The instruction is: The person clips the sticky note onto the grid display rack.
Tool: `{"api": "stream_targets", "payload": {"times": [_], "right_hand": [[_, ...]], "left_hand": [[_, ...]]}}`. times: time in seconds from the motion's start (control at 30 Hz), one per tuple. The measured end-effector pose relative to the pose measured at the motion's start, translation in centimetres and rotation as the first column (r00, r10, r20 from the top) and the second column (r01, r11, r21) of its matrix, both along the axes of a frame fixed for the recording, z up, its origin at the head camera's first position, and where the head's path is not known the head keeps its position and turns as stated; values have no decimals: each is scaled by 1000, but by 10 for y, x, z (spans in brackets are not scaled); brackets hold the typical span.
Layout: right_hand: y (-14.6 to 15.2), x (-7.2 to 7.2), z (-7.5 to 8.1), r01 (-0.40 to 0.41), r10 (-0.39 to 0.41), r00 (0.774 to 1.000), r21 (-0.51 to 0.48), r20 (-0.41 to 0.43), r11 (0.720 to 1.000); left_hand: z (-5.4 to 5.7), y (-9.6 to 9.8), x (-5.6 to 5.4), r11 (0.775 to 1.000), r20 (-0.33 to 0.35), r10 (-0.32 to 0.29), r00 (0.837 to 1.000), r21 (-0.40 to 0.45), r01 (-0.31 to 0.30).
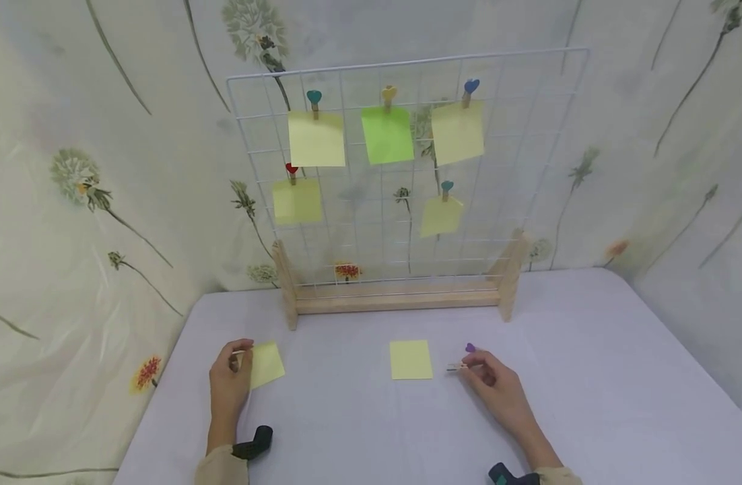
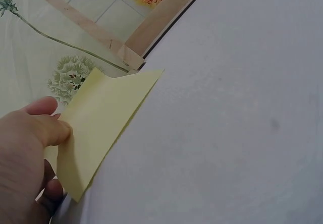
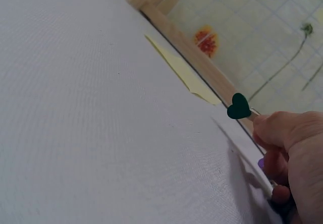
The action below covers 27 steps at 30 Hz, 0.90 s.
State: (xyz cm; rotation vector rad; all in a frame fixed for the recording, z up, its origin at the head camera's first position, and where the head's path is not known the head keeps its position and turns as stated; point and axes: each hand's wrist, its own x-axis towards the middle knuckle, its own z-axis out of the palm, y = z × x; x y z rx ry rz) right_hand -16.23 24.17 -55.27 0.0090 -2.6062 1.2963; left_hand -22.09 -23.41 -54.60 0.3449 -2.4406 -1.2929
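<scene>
At the left of the table, my left hand (image 1: 230, 377) pinches a yellow sticky note (image 2: 108, 115) by its left edge, thumb in front. The note stands tilted. My right hand (image 1: 498, 394) holds a small wooden clothespin with a dark green heart (image 3: 239, 106) between thumb and fingertips; the heart end sticks out past them. A purple heart (image 1: 470, 347) shows just beyond the right fingers, the rest of its clip hidden by the hand. Left of the right hand, a second yellow sticky note (image 1: 411, 360) lies on the white tablecloth.
Behind the hands stands a white wire grid (image 1: 371, 249) on a wooden base (image 1: 401, 301). Several notes hang from it by heart clothespins, among them a bright green note (image 1: 387, 135). A flower-printed curtain (image 1: 74, 269) surrounds the table. Dark wrist cameras (image 1: 262, 438) sit on both wrists.
</scene>
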Motion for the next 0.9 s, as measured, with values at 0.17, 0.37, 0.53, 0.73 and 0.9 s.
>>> {"api": "stream_targets", "payload": {"times": [0.17, 0.37, 0.53, 0.73, 0.9], "right_hand": [[0, 0, 1, -5, 5, 1000, 14, -23, 1000], [0, 1, 1, -7, 8, 1000, 24, -24, 1000], [-1, 1, 1, -9, 9, 1000, 19, -23, 1000], [0, 1, -1, -11, 11, 1000, 14, -19, 1000], [1, 1, -1, -21, 21, 1000, 3, -1, 1000]], "left_hand": [[-3, -1, -1, 1000, 1, -18, 1000, 12, 18], [-3, 0, -1, 1000, 12, -20, 1000, 2, 20], [-2, 1, -1, 1000, 2, -11, 1000, -2, 11], [-4, 2, -1, 1000, 8, -10, 1000, -18, 10], [1, 6, 1, 999, 25, -35, 999, 31, 34]]}}
